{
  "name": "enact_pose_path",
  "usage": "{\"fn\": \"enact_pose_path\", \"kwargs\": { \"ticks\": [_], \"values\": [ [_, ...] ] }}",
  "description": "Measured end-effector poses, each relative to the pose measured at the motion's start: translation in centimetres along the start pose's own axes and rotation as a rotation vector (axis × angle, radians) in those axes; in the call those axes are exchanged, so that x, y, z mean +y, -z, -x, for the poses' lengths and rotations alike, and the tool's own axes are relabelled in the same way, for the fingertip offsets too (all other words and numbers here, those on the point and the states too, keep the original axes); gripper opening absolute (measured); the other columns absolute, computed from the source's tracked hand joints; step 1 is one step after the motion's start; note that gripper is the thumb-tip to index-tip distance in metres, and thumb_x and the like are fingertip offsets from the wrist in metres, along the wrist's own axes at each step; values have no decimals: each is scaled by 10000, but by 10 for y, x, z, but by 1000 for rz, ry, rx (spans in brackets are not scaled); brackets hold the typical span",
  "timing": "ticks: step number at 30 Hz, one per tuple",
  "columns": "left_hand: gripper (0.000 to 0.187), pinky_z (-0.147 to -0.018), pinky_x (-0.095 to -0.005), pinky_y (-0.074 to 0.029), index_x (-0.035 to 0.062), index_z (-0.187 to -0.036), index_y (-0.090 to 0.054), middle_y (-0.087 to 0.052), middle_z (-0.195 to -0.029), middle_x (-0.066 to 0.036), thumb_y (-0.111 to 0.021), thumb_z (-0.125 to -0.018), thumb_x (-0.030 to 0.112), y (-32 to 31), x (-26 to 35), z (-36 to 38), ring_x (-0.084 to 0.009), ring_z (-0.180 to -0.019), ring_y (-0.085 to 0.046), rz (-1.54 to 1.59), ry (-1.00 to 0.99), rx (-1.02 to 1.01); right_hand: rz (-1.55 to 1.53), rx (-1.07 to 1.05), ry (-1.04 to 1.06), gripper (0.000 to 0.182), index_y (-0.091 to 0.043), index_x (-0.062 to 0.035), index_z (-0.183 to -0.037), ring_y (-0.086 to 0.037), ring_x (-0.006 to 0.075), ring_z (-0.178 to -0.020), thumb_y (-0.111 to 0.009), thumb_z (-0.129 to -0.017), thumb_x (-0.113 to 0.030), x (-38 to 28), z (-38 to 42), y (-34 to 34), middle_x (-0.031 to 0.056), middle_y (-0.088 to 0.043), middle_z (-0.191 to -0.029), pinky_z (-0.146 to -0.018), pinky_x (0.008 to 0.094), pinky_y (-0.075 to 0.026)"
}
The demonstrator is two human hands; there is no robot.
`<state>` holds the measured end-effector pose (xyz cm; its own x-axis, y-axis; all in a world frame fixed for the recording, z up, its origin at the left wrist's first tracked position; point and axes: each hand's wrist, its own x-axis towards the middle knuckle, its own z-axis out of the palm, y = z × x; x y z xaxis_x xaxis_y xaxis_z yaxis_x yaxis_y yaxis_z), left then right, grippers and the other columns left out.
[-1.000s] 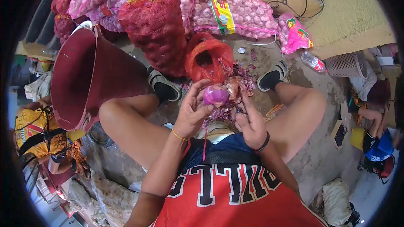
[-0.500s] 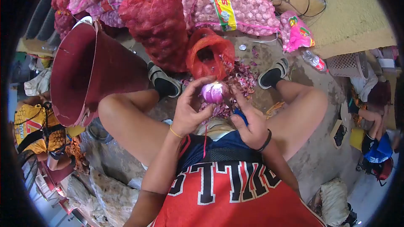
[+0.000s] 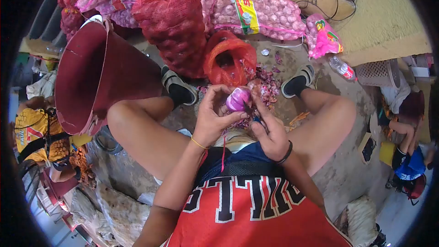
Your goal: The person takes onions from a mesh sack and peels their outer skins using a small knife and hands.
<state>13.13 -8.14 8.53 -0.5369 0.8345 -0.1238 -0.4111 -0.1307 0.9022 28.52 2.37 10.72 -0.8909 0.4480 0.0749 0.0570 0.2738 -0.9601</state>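
My left hand (image 3: 211, 118) is closed around a shiny purple-and-white red onion (image 3: 238, 99), its fingers and thumb at the left side and underneath. Fingers of my right hand (image 3: 272, 133) are curled around a small blue-handled knife (image 3: 257, 119), mostly covered by the hand. What seems to be its dark blade meets the right side of the onion. Below and behind both hands, purple onion skins (image 3: 267, 84) lie heaped on the floor. Just beyond them an opened red mesh sack (image 3: 231, 59) lies with its mouth toward me.
A large maroon tub (image 3: 123, 64) stands by my left knee. Behind it are a full red mesh sack (image 3: 171, 27) and pink net sacks of bulbs (image 3: 279, 13). A plastic bottle (image 3: 341, 67) lies at right near a perforated basket (image 3: 376, 72). Other people sit at both sides.
The onion has shifted slightly right and turned in my left hand, showing more purple surface. My right fingers have moved in closer, with the dark blade now against it.
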Motion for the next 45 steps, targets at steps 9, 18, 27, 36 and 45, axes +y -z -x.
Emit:
{"fn": "enact_pose_path", "kwargs": {
  "ticks": [9, 18, 27, 36, 45],
  "values": [
    [642, -958, -304, -455, 0, -1233, -512, -559, -1163, -60, -819, -669, 7, -2, 4, 2, -159, -1096, -538, -64, 25, -14, 101, 26, 48, 516, -354, 23, -1420, -509, 343, -1236, -495, -950, -138, -3, -3, -4, 250, -489, -1345, -1019, 368, -386],
    [625, -968, -298, -436, 2, -1236, -515, -558, -1170, -58, -809, -684, 22, -4, 7, 1, -153, -1086, -541, -60, 57, -33, 127, 126, 12, 412, -485, 17, -1337, -609, 323, -1024, -486, -938, -85, -10, -4, -5, 236, -592, -1150, -885, 348, -456],
    [603, -985, -302, -426, 3, -1248, -507, -555, -1185, -62, -776, -709, 7, 0, 3, -2, -157, -1109, -536, -62, 67, -42, -215, 135, -191, 398, -481, 15, -1343, -590, 254, -1045, -454, -965, -106, 1, 3, -6, 186, -598, -1173, -893, 343, -443],
    [603, -1053, -359, -371, 31, -1278, -509, -533, -1261, -137, -678, -702, -31, 20, 7, -8, -253, -1238, -479, -524, -176, -175, -805, -222, -452, 629, -122, -104, -1520, -352, 47, -594, -460, -997, -190, 0, 2, 21, 24, -456, -805, -473, 169, -296],
    [586, -1057, -401, -370, 49, -1248, -542, -524, -1289, -165, -656, -677, -7, 17, 23, -12, -331, -1242, -479, -924, -301, -314, -694, -347, -553, 580, -165, -93, -1512, -361, 46, -524, -433, -1014, -223, 9, 5, 32, 50, -485, -808, -481, 174, -304]
  ]
}}
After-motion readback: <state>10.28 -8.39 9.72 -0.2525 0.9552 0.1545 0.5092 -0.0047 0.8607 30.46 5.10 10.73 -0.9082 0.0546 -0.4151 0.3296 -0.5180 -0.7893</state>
